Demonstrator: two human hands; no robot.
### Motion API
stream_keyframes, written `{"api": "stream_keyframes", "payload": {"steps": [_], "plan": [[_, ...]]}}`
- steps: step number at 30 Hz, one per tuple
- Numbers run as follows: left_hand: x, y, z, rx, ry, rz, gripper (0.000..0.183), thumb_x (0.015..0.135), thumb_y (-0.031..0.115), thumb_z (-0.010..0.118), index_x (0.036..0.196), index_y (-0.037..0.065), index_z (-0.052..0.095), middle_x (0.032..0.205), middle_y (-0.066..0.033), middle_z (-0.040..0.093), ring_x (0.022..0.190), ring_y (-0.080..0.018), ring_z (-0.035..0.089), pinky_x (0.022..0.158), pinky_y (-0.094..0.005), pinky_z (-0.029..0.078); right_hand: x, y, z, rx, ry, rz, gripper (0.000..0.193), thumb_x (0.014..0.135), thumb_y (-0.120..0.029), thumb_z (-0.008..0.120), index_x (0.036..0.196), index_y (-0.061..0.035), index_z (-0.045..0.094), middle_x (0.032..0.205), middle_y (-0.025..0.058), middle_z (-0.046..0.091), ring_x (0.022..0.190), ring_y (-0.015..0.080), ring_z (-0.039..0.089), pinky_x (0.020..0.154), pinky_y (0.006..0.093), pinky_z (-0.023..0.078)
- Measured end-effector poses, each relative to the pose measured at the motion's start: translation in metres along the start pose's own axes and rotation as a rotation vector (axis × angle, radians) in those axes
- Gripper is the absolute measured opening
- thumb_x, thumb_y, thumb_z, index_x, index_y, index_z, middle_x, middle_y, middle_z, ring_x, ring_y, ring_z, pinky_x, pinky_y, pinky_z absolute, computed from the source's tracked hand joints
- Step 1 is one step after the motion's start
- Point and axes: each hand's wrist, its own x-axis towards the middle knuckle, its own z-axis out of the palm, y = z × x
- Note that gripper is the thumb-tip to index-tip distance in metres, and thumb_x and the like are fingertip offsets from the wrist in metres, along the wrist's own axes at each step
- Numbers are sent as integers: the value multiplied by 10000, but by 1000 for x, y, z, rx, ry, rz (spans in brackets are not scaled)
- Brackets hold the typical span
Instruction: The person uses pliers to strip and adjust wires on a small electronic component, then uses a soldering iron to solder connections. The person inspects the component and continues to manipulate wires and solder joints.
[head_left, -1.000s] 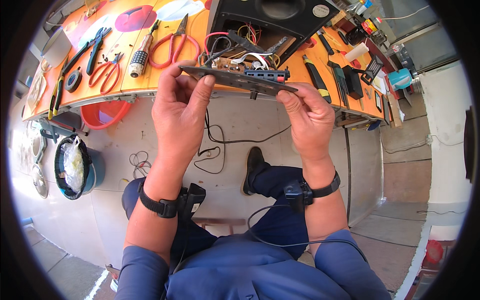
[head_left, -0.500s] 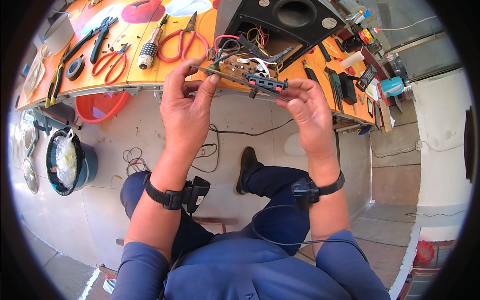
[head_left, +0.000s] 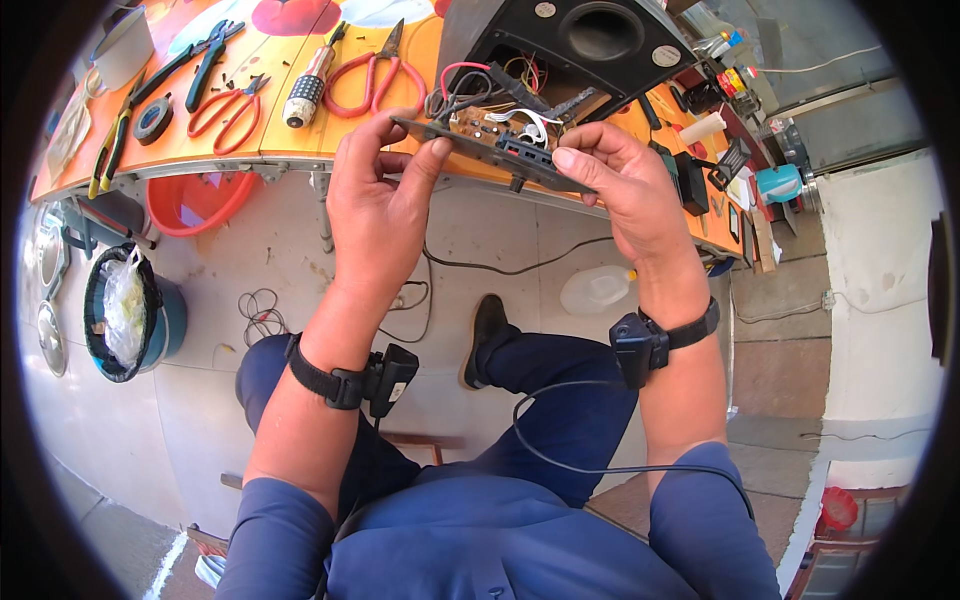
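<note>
Between my hands is a dark flat panel (head_left: pixel 470 147), tilted down to the right, with a circuit board (head_left: pixel 478 124) of small components behind it. My left hand (head_left: pixel 380 200) pinches the panel's left end between thumb and fingers. At the right end, beside a black connector block (head_left: pixel 524 152), my right hand (head_left: pixel 640 195) grips with its thumb in front. Its other fingers are partly hidden. Red, black and white wires (head_left: pixel 465 70) run from the board toward an opened black speaker box (head_left: pixel 530 35), whose round port faces up.
On the orange table (head_left: pixel 285 140) lie red-handled scissors (head_left: pixel 375 85), a screwdriver (head_left: pixel 305 95), cutters (head_left: pixel 228 118), a tape roll (head_left: pixel 153 120) and more pliers. Below stand a red basin (head_left: pixel 200 205) and a lined bucket (head_left: pixel 165 320). Cables and a plastic jug (head_left: pixel 597 288) lie on the floor.
My right hand has shifted right and its thumb has come over onto the panel's front near the connector block. The panel's right end has dipped slightly. My left hand keeps its pinch.
</note>
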Motion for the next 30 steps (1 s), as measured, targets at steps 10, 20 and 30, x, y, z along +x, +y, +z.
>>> {"api": "stream_keyframes", "payload": {"steps": [10, 20, 30], "plan": [[11, 4, 2, 82, 0, 19, 439, 909, 223, 856, 1227, 5, 646, 1076, -88, 661, 749, -126, 645, 669, -281, 545, 24, -10, -13, -153, -80, 101, 179, 940, -214, 794, 1039, -85, 719, 907, -60, 687, 745, 8, 525, 606, 193, 335], [12, 6, 4, 98, -21, 22, 422, 915, 227, 850, 1220, 16, 650, 1064, -74, 674, 728, -120, 633, 656, -278, 535, 26, -20, -17, -139, -149, 91, 165, 914, -150, 827, 979, -58, 706, 856, -31, 699, 729, 23, 577, 621, 191, 407], [14, 10, 7, 112, -18, 3, 448, 925, 264, 842, 1231, -1, 649, 1033, -85, 710, 737, -120, 659, 633, -279, 539, 27, -8, -22, -144, -100, -50, 159, 955, -240, 789, 999, -96, 737, 823, -87, 650, 651, -11, 463, 551, 181, 339]]}}
